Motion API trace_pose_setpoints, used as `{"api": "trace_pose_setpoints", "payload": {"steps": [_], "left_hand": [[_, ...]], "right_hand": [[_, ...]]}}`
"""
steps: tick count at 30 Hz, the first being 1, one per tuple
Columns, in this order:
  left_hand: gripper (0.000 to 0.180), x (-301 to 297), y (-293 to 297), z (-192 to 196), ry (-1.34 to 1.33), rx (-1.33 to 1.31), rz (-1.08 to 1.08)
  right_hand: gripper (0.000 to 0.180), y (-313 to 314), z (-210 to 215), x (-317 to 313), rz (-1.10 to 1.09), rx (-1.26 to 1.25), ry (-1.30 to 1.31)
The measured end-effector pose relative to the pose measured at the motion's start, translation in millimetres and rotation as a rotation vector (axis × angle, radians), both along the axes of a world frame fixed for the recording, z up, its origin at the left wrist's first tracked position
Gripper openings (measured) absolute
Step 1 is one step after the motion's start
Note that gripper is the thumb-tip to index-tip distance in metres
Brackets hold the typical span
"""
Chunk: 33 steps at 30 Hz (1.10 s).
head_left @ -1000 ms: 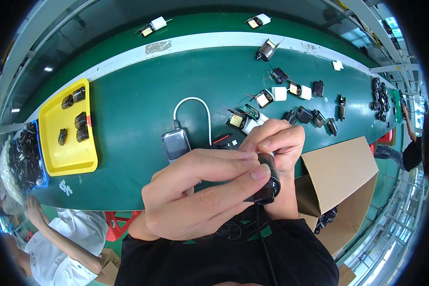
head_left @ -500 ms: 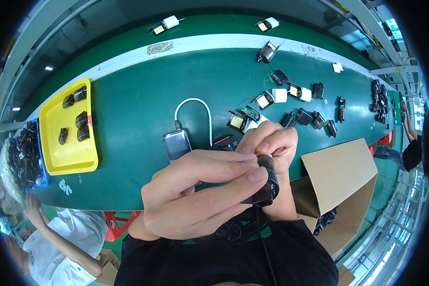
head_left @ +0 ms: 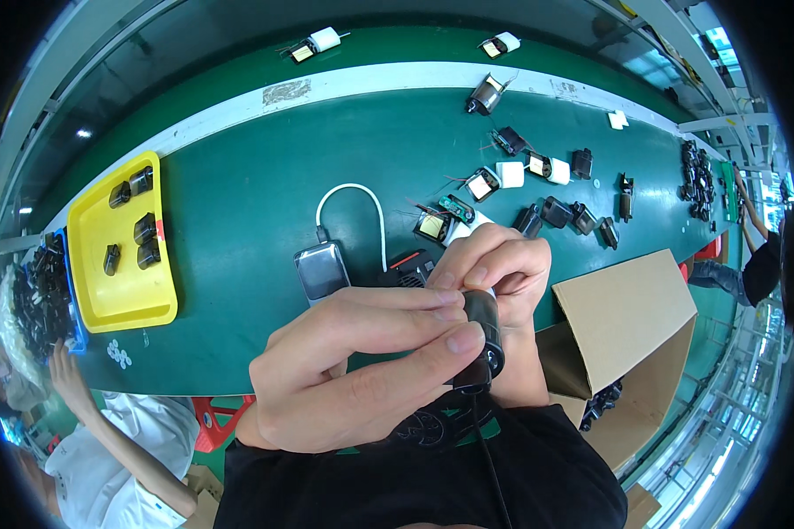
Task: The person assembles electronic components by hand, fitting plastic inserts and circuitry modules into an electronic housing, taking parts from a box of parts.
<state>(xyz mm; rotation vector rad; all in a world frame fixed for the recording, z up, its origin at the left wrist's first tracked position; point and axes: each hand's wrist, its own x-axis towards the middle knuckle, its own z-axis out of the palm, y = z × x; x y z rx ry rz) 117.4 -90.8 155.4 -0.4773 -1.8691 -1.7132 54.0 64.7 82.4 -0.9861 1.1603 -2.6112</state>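
Close in front of my chest, both hands hold a small glossy black casing (head_left: 487, 333) with a rounded tubular body. My left hand (head_left: 357, 375) pinches its side between thumb and fingers. My right hand (head_left: 503, 264) is closed at its upper end, the fingertips pressed together; whatever lies between them is hidden. Just beyond my hands is a black device with an orange stripe (head_left: 412, 264), partly covered. Left of that lies a dark power bank (head_left: 322, 271) with a white cable (head_left: 381, 216) looping from it.
Opened casings with wires and white blocks (head_left: 509, 174) lie beyond my hands, near several dark casings (head_left: 556, 212). A yellow tray (head_left: 119, 295) with dark casings sits left. An open cardboard box (head_left: 626, 326) stands at right. A co-worker's arm (head_left: 119, 432) shows at lower left.
The whole view has shifted slightly. My hands keep their hold on the black casing, which has tilted a little. The co-worker's hand at left has moved slightly up.
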Motion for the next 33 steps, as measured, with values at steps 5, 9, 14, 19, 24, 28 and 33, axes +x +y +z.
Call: {"api": "trace_pose_setpoints", "payload": {"steps": [5,9,14,19,24,28,33], "left_hand": [[0.029,0.6,0.9,0.6,-0.017,0.020,0.004],[0.033,-3.4,-8.6,-1.9,0.013,-0.024,-0.075],[0.048,-5.9,-16.0,-17.9,-0.296,0.261,-0.106],[0.043,-8.2,-15.6,-34.0,-0.505,0.588,-0.177],[0.038,-7.0,-18.5,-42.2,-0.622,0.548,-0.190],[0.037,-2.7,-23.3,-41.2,-0.693,0.553,-0.182],[0.037,1.3,-31.1,-34.6,-0.679,0.482,-0.182]], "right_hand": [[0.042,-6.4,4.0,4.8,-0.034,-0.046,-0.010],[0.051,-1.6,4.0,7.1,-0.070,-0.016,0.062],[0.055,-1.8,24.1,3.5,-0.090,0.216,-0.224],[0.033,-3.8,35.0,5.7,-0.052,0.289,-0.588],[0.021,4.5,42.3,0.8,-0.127,0.667,-0.455],[0.022,-0.9,40.2,-0.5,-0.095,0.694,-0.478],[0.021,-6.6,31.8,1.5,-0.013,0.554,-0.512]]}}
